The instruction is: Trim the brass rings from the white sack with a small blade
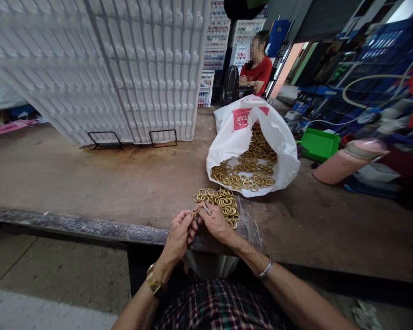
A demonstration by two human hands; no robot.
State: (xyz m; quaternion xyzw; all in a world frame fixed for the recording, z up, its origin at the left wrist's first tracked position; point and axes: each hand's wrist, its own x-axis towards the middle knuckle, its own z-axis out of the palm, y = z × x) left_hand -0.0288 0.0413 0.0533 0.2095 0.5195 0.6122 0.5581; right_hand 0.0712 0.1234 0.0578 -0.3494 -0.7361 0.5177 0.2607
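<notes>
Close to the table's front edge, my left hand [181, 230] is closed, pinching a brass-coloured ring [195, 214] between thumb and fingers. My right hand [214, 222] meets it from the right, its fingers closed round a small slim metal tool [207, 208] whose kind I cannot make out. The two hands touch or nearly touch at the ring. Just behind and beside my right hand lies a loose pile of brass rings [229, 205]. Beyond the pile, a white plastic bag [223, 133] lies on its side with its mouth towards me, holding many more rings.
Tall stacks of white ribbed trays [154, 68] with black wire stands [163, 137] occupy the back left. A green tray [320, 144] and a pink bottle [347, 160] are at the right. Across the wooden table [89, 183], a person in red [259, 71] sits behind a black fan [231, 85].
</notes>
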